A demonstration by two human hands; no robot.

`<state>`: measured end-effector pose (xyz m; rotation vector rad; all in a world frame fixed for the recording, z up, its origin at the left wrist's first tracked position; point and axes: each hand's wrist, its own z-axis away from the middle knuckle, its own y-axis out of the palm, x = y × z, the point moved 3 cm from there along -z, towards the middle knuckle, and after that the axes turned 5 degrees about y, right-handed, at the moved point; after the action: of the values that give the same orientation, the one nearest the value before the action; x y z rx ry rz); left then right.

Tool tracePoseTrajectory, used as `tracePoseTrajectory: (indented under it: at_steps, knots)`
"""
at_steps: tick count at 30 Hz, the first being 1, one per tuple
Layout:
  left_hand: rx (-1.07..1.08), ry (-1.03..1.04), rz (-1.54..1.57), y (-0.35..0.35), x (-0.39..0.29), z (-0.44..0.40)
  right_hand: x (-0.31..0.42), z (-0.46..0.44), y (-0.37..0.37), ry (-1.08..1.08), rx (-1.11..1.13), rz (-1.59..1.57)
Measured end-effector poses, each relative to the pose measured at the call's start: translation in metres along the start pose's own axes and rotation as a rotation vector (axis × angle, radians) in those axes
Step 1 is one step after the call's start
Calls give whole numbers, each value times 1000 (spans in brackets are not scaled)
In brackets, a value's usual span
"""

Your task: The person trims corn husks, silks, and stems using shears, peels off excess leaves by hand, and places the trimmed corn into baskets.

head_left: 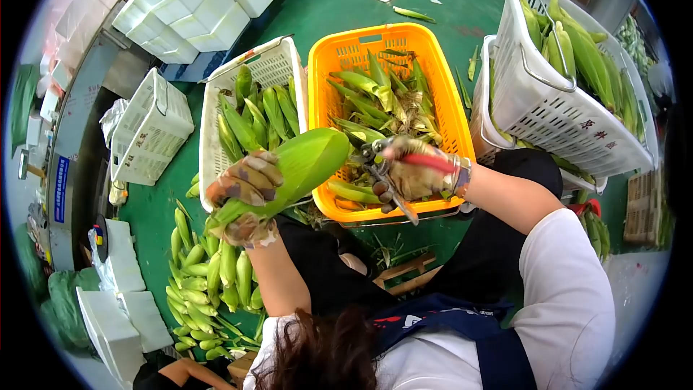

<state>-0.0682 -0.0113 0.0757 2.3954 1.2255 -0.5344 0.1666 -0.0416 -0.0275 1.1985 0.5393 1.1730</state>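
Two hands in gloves were busy above the baskets. The left hand point(247, 193) was curled tight around the thin end of a big ear of corn point(307, 166). That corn was all wrapped in green leaves. It was held up in the air in front of the white basket point(271, 65), and its fat end pointed up toward the orange basket point(346, 54).

The right hand point(420, 173) was closed around some clippers point(388, 186) with a red handle. The clippers were over the near part of the orange basket, close to the corn but apart from it. I could not tell if the blades were open.

Lots of leafy green bits sat inside the orange basket. More green corn stood in the white basket, just beside it on the left. A big pile of corn point(198, 285) lay on the green floor point(462, 0). Over on the right, a tall basket point(570, 115) was full of corn too.
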Motion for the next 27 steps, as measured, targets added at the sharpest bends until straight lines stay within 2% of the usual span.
tracePoseTrajectory:
  at_steps: [1, 2, 3, 5, 6, 7, 9, 10, 11, 12, 13, 15, 16, 17, 19, 21, 22, 24, 25, 27]
  knots:
    - [9, -5, 2, -1, 0, 0, -3, -6, -4, 3, 43, 112]
    - [35, 12, -60, 6, -2, -3, -13, -13, -2, 20, 67, 71]
    - [60, 26, -120, 13, -2, -4, -17, -7, 4, -68, -123, 105]
    - [-65, -72, -105, 4, 5, 2, -19, -18, -12, -17, -89, 193]
    - [-234, -61, -63, -3, 10, 6, -20, -25, -22, 53, -252, 313]
    - [-402, -45, -19, -11, 14, 8, -21, -27, -25, -38, -372, 694]
    - [-807, -196, 184, -28, 18, 9, -28, -32, -50, -132, -268, 823]
    - [-831, -235, 317, -45, 23, 17, -33, -51, -85, -264, -296, 1128]
    - [-855, -261, 455, -62, 30, 28, -26, -49, -91, -167, -433, 1248]
    - [-841, -186, 361, -66, 26, 28, -16, -41, -78, -51, -557, 1360]
    - [-847, -179, 358, -71, 24, 28, -10, -19, -76, 303, -778, 1229]
    - [-869, -191, 309, -75, 17, 23, 6, 8, -71, 106, -1001, 992]
    - [-876, -218, 308, -70, 13, 23, 20, 9, -87, -21, -1034, 885]
    - [-885, -209, 315, -78, 15, 28, 30, 11, -90, -170, -890, 1187]
    - [-844, -126, 282, -93, 22, 34, 43, 22, -92, -605, -667, 1800]
    - [-858, -72, 324, -76, 30, 23, 32, 28, -13, -575, -514, 916]
    - [-899, -45, 256, -71, 34, 19, 21, 30, 28, -296, -516, 787]
    - [-902, 8, 54, -55, 41, 8, -8, 15, 36, -236, -297, 584]
    - [-895, 15, 62, -52, 46, 4, -13, 0, 30, -183, -202, 685]
    - [-995, -27, 111, -47, 56, 3, -20, -14, 18, -389, -76, 641]
